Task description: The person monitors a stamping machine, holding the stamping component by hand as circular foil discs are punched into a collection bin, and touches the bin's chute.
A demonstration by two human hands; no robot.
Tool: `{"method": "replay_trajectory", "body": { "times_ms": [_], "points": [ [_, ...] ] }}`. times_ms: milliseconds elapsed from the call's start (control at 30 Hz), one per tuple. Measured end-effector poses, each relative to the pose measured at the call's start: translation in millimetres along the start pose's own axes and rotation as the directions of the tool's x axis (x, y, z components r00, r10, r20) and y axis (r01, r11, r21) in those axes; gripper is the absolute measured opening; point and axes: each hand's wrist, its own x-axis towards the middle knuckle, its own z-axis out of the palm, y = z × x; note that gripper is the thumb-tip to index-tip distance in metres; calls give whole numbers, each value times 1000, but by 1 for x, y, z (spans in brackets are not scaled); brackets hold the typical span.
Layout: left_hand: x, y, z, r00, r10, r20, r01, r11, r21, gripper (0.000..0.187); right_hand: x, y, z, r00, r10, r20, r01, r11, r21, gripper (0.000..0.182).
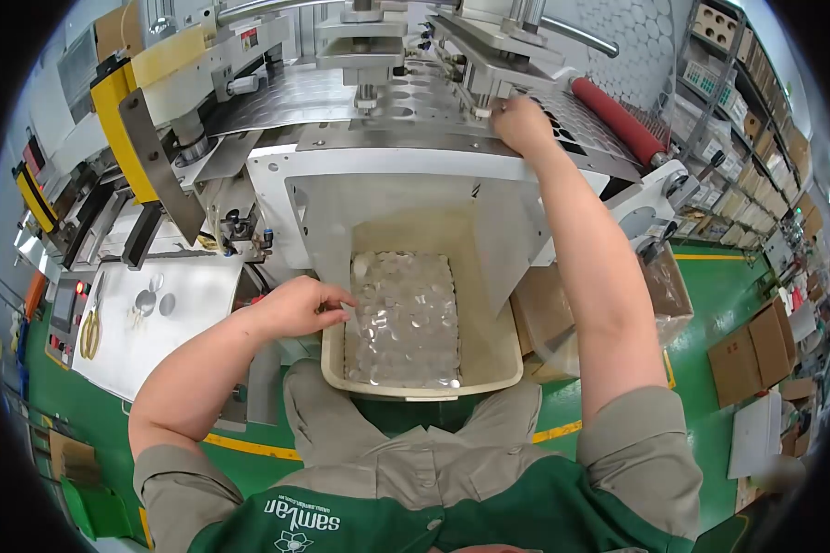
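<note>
Two hands, one busy machine

My right hand (523,124) presses, fingers curled, on the punched sheet (341,92). My left hand (300,307) pinches a clear disc at the tub (420,391) rim. Moving punch heads (364,55) could nip my fingers.

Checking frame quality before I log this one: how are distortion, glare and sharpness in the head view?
Head view: strong fisheye, with black corners and curved shelving at the right edge; glare on the clear discs in the beige bin washes out their outlines; the left hand at the bin rim and the right hand up on the perforated sheet are reasonably sharp; the edges go soft.
</note>
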Motion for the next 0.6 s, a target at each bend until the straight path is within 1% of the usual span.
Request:
{"method": "replay_trajectory", "body": {
  "times_ms": [67, 100, 167, 200, 267, 333, 400, 433, 467, 500, 533, 567, 600],
  "points": [
    [0, -1, 1, 1000, 23, -21, -22, 999, 49, 30, 2, 4, 5, 986, 16, -165, -5, 998, 67, 36],
    [-1, 2, -1, 999, 30, -15, -30, 999, 36, 30, 2, 1, 1, 981, 57, -188, -40, 995, 94, 37],
    [-1, 1, -1, 999, 36, -24, -36, 999, 29, 30, 0, -1, 1, 965, 94, -246, -51, 984, 173, 38],
    [-1, 3, -2, 1000, 20, -13, -20, 999, 31, 30, 0, 0, -2, 983, 57, -173, -39, 993, 110, 37],
    [1, 1, -1, 1000, 23, -11, -23, 999, 27, 29, -1, 1, -1, 999, 36, -8, -35, 999, 20, 37],
    [0, 1, -2, 999, 39, -2, -39, 999, 35, 29, -1, -2, -3, 983, 87, -163, -66, 989, 129, 39],
    [0, -2, 0, 998, 62, -11, -61, 997, 45, 29, -1, -4, -1, 968, 83, -237, -47, 987, 154, 38],
    [0, -2, 0, 999, 45, -9, -44, 998, 40, 30, -2, -3, -4, 984, 71, -162, -50, 990, 130, 34],
    [0, -1, 0, 1000, 29, -6, -28, 999, 36, 30, -3, 0, -4, 999, 21, -31, -19, 998, 61, 31],
    [0, 2, -1, 1000, -5, 3, 5, 1000, 16, 30, -4, 0, -1, 999, 36, -24, -34, 997, 64, 31],
    [0, 1, -1, 1000, 8, 4, -8, 1000, 24, 30, -1, 0, 0, 994, 36, -101, -32, 999, 43, 31],
    [0, -1, -1, 1000, 9, 4, -9, 999, 37, 30, 1, 0, 0, 987, 57, -154, -48, 997, 61, 32],
    [-1, 7, -4, 1000, -23, 13, 22, 999, 42, 30, -1, -3, -1, 974, 79, -212, -53, 991, 123, 32]
  ]
}}
